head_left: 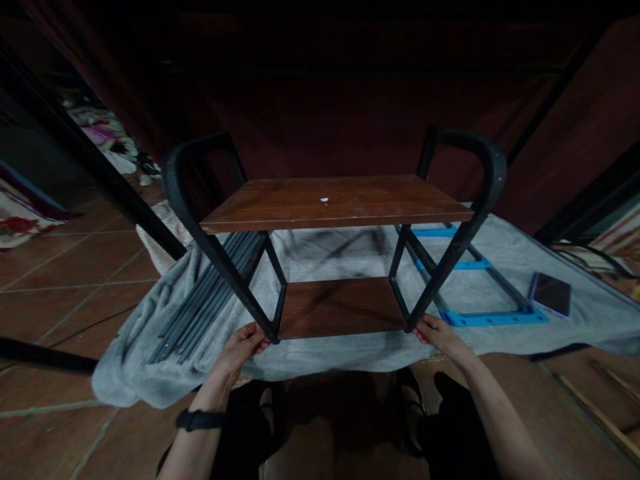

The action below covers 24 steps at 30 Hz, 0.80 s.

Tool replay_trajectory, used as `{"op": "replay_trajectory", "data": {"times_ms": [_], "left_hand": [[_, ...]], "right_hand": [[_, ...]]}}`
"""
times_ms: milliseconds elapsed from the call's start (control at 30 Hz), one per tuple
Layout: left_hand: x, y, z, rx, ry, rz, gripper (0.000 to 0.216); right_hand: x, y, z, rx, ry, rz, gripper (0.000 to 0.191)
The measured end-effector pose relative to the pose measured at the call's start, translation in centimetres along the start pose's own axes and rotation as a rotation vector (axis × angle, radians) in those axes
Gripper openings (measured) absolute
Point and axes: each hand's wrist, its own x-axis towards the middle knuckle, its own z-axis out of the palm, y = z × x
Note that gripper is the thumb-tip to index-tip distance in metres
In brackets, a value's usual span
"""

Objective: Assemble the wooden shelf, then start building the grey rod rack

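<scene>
A small shelf unit stands on a grey blanket (320, 257) on the floor. It has a black metal frame (210, 243) with curved side bars, an upper brown wooden board (335, 200) and a smaller lower board (340, 307). My left hand (243, 345) is closed on the frame's near left lower corner. My right hand (437, 333) grips the near right lower corner. A black band sits on my left wrist.
Several grey metal bars (205, 300) lie on the blanket at left. A blue-cornered frame (493, 318) and a dark phone (550, 293) lie at right. Brown floor tiles surround the blanket; a black post (100, 173) slants at left. My dark-clothed knees are below.
</scene>
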Motion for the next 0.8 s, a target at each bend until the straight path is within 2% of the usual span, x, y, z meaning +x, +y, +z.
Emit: {"op": "replay_trajectory", "data": {"times_ms": [233, 467, 600, 800], "left_hand": [[0.2, 0.0, 0.0, -0.027, 0.025, 0.005, 0.044], [0.3, -0.1, 0.0, -0.009, 0.009, -0.007, 0.043], [0.1, 0.2, 0.1, 0.000, 0.000, -0.004, 0.043], [0.2, 0.1, 0.0, -0.006, -0.001, 0.017, 0.045]], "right_hand": [[-0.5, 0.0, -0.1, 0.038, -0.020, 0.002, 0.038], [0.3, -0.2, 0.1, 0.004, 0.011, -0.024, 0.032], [0.5, 0.3, 0.0, 0.032, 0.001, -0.060, 0.035], [0.4, 1.1, -0.2, 0.035, -0.013, -0.018, 0.037]]}}
